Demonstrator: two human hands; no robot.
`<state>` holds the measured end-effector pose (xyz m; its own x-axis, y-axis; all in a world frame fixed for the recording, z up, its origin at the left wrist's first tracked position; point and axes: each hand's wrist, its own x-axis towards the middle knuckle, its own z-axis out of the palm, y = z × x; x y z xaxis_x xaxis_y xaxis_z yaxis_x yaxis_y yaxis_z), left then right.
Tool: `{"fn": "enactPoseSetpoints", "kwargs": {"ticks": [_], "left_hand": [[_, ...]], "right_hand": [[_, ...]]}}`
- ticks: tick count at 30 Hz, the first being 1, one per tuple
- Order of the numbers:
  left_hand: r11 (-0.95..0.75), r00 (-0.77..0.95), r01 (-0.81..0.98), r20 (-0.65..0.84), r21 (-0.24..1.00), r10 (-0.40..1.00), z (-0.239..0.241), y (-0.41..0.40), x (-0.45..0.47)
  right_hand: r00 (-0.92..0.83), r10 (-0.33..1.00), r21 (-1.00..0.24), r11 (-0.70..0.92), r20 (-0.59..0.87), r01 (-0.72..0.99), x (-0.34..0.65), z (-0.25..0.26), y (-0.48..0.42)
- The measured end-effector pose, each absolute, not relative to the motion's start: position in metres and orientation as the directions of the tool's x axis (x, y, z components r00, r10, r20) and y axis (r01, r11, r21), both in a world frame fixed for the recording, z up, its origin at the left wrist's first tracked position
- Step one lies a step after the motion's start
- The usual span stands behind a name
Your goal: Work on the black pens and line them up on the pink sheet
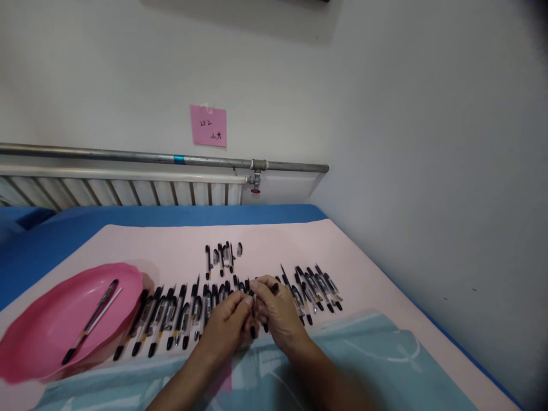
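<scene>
My left hand point(228, 321) and my right hand point(277, 311) meet over the front of the pink sheet, fingertips pinched close together. Between them is a gel pen point(253, 328), its black end pointing down toward me; the fingers hide most of it. A short black piece point(274, 288) shows at my right hand's fingers, its kind unclear. Around both hands lie rows of taken-apart pens: black-ended clear barrels point(165, 319) to the left and more barrels with caps point(317, 288) to the right. A smaller group of pen parts point(221, 257) lies farther back.
A pink scalloped plate point(38, 297) at the left holds a pen point(92, 319) and a white refill point(105, 310). Light-blue cloth point(342, 359) covers the front edge. Behind the table are a radiator point(115, 191), a metal pipe point(128, 155) and a wall with a pink note point(208, 127).
</scene>
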<state>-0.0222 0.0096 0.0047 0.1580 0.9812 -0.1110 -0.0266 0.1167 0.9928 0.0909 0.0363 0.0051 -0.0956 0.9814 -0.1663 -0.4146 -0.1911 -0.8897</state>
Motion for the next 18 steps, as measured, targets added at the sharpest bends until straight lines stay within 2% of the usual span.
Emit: {"fn": "enactPoseSetpoints", "kwargs": {"ticks": [7,18], "left_hand": [[0.246,0.206,-0.094,-0.223,0.965,0.953,0.008,0.008,-0.021],[0.248,0.228,0.022,-0.246,0.969,0.942,0.01,0.009,-0.022]], "right_hand": [[-0.18,0.975,-0.874,-0.201,-0.132,-0.443,0.093,0.007,0.037],[0.125,0.99,-0.894,0.002,-0.06,-0.448,0.102,0.008,0.054]]}}
